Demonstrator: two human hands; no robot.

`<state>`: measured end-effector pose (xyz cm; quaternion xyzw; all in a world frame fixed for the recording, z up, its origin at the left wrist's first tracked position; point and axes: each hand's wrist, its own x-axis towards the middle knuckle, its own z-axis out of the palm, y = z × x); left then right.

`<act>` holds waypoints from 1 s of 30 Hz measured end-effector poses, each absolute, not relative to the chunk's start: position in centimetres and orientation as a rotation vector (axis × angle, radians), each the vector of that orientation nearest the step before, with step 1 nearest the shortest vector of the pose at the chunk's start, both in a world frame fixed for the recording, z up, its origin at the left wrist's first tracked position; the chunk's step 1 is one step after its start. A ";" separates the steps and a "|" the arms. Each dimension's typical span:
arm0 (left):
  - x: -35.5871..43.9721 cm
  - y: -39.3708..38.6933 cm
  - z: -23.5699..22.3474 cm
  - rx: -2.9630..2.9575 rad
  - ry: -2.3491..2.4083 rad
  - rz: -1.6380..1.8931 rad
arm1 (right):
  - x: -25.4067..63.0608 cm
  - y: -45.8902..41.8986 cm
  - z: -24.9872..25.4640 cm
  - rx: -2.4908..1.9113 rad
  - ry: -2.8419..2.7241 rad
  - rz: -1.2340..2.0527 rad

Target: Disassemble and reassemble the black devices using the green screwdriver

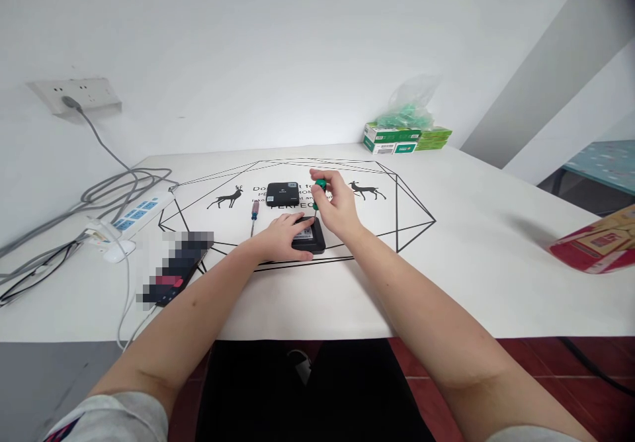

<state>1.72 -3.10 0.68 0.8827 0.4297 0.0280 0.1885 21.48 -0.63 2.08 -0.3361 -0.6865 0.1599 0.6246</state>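
Observation:
My right hand (338, 207) is closed around a screwdriver (321, 183) with a green handle. It stands nearly upright, and its thin shaft points down to the upper right part of a black box-shaped device (317, 241). Whether the tip sits in a screw is too small to tell. Across the left part of this device lies my left hand (284, 238), gripping it against the table with thumb and fingers apart. A white label on the device shows partly between the fingers. Just behind is a flat black square cover (282, 194), with a second screwdriver (254, 212) to its left.
The white table (476, 283) carries a printed deer design. At left lie a phone (178, 270), a power strip (141, 216) and coiled grey cables (133, 184). Green-and-white boxes (394, 137) under a plastic bag (409, 104) stand at the back right. A red package (595, 243) is far right.

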 end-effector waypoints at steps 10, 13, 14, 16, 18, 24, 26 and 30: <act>1.6 -3.0 0.3 2.480 1.216 0.070 | 21.9 -0.6 2.5 -0.714 -1.578 0.159; 1.6 -3.1 0.5 2.484 1.220 0.065 | 21.7 -0.9 2.5 -0.735 -1.575 0.211; 1.7 -3.1 0.5 2.486 1.221 0.061 | 21.7 -0.9 2.5 -0.754 -1.568 0.232; 1.6 -3.1 0.6 2.489 1.221 0.058 | 21.6 -0.9 2.5 -0.801 -1.547 0.278; 1.6 -3.1 0.5 2.486 1.222 0.064 | 21.5 -0.8 2.4 -0.850 -1.526 0.334; 1.6 -3.0 0.5 2.481 1.205 0.072 | 21.3 -0.8 2.0 -0.825 -1.551 0.410; 1.6 -3.1 0.6 2.484 1.204 0.062 | 21.4 -0.8 1.8 -0.818 -1.566 0.409; 1.7 -3.2 0.9 2.475 1.229 0.043 | 21.7 -0.4 1.7 -0.755 -1.603 0.298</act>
